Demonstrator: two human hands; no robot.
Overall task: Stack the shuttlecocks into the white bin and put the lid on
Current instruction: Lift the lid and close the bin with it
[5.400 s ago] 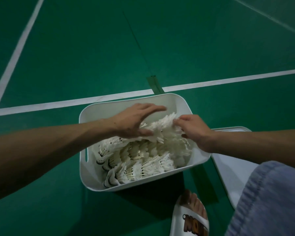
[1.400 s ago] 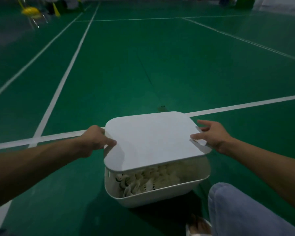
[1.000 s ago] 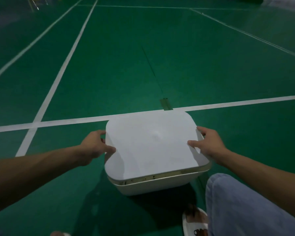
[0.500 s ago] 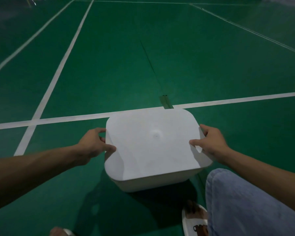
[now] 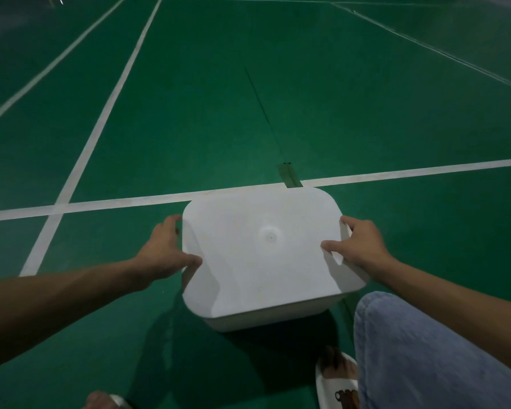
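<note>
Green court floor. Light, stiff white plastic lid, seemingly seated; side edges gripped by left hand, right hand.

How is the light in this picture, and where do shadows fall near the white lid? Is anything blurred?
Head view: dim light, the lid is the brightest thing; head view: a soft shadow lies on the lid's left part beside the left hand, a dark shadow spreads on the floor before the white bin; head view: no glare, the right hand and court lines look slightly soft, not smeared.
</note>
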